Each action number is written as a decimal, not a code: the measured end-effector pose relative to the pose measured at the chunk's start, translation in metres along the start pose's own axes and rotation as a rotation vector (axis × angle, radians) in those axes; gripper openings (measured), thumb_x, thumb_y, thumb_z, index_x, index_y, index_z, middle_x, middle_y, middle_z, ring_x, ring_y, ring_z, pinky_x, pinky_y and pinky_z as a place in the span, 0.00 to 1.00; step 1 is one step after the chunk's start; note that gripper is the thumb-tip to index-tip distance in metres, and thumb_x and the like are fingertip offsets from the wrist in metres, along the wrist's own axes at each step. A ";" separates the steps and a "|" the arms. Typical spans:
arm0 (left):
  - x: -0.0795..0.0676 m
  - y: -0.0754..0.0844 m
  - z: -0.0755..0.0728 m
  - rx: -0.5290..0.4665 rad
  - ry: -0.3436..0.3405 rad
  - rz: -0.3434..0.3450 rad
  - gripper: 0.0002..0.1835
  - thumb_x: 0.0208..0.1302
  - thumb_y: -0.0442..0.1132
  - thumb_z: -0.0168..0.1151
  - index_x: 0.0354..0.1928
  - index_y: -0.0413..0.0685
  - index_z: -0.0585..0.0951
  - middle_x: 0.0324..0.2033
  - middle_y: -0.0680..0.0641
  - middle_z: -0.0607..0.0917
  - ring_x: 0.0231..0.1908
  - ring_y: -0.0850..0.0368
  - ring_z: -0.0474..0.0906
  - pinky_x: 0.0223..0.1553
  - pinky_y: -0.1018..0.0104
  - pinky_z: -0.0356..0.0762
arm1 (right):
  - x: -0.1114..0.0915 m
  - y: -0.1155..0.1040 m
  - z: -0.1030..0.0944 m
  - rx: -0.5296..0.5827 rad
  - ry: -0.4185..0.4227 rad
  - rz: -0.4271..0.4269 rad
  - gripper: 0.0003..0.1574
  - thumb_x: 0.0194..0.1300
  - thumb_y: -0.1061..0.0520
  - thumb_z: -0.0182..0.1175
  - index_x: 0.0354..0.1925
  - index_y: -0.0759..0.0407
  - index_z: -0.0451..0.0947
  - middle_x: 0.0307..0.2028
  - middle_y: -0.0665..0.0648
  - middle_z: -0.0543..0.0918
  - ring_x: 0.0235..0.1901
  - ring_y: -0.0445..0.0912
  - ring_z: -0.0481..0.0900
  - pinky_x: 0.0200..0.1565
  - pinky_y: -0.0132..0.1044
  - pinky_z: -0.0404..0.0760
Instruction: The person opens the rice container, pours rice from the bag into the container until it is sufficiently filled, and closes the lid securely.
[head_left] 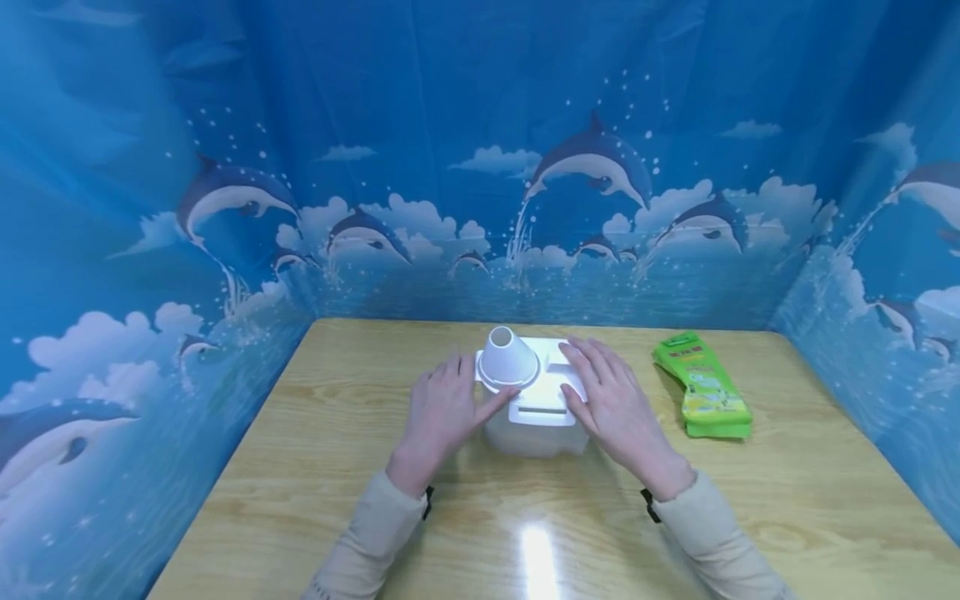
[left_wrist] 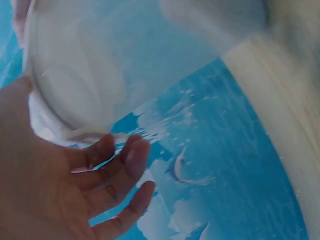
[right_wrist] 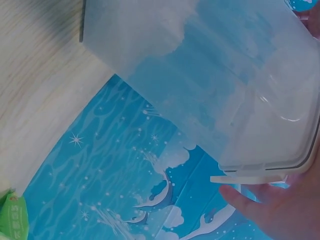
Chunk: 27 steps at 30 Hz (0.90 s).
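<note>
A clear plastic container (head_left: 534,440) with a white lid (head_left: 551,350) stands on the table. On the lid's left part rises a white, hollow-tipped cone (head_left: 510,358). My left hand (head_left: 444,402) is at the lid's left side, its thumb reaching along the front edge below the cone. In the left wrist view its loosely bent fingers (left_wrist: 137,157) extend past a side tab. My right hand (head_left: 615,404) rests over the lid's right side with fingers fairly straight. A white flap (right_wrist: 247,179) juts out beside its fingers in the right wrist view.
A green printed packet (head_left: 703,387) lies to the right of the container. The pale wooden table (head_left: 300,483) is bordered by a blue dolphin-patterned curtain (head_left: 420,167) at the back and both sides. A bright light reflection shows on the table near me.
</note>
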<state>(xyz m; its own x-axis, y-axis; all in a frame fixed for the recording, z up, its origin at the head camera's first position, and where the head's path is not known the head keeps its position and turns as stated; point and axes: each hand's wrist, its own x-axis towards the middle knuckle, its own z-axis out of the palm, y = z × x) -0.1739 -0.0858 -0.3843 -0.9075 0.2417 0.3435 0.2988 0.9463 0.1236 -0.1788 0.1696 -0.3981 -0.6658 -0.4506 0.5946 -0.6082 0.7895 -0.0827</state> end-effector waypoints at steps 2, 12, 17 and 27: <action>0.000 -0.001 0.005 -0.022 0.003 0.002 0.50 0.64 0.81 0.37 0.57 0.40 0.76 0.36 0.46 0.80 0.32 0.53 0.79 0.36 0.58 0.82 | -0.001 -0.001 0.001 0.008 0.010 0.003 0.37 0.81 0.39 0.37 0.72 0.61 0.64 0.69 0.65 0.70 0.69 0.63 0.66 0.69 0.62 0.66; 0.000 0.000 0.013 -0.132 0.026 0.019 0.42 0.70 0.69 0.48 0.59 0.33 0.74 0.41 0.41 0.81 0.36 0.50 0.79 0.38 0.59 0.83 | -0.001 -0.003 0.006 0.032 0.040 0.016 0.35 0.81 0.40 0.37 0.70 0.62 0.66 0.67 0.66 0.71 0.68 0.64 0.65 0.69 0.63 0.65; 0.000 0.001 0.015 -0.207 0.035 0.016 0.41 0.69 0.68 0.48 0.60 0.33 0.74 0.41 0.40 0.82 0.35 0.50 0.80 0.35 0.60 0.84 | 0.000 -0.002 0.007 0.042 0.065 0.009 0.35 0.81 0.40 0.35 0.68 0.62 0.68 0.65 0.66 0.72 0.66 0.64 0.67 0.66 0.64 0.67; -0.001 0.000 0.010 -0.204 -0.031 -0.034 0.47 0.67 0.77 0.42 0.61 0.38 0.75 0.41 0.45 0.82 0.37 0.54 0.80 0.38 0.60 0.83 | -0.001 0.000 0.007 0.057 0.051 0.016 0.35 0.80 0.40 0.37 0.69 0.61 0.67 0.66 0.66 0.71 0.66 0.64 0.67 0.67 0.64 0.66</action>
<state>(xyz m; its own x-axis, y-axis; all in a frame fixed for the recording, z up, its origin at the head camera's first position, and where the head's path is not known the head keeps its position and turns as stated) -0.1758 -0.0838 -0.3936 -0.9259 0.2196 0.3073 0.3182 0.8918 0.3215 -0.1811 0.1670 -0.4044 -0.6533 -0.4152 0.6330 -0.6222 0.7708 -0.1365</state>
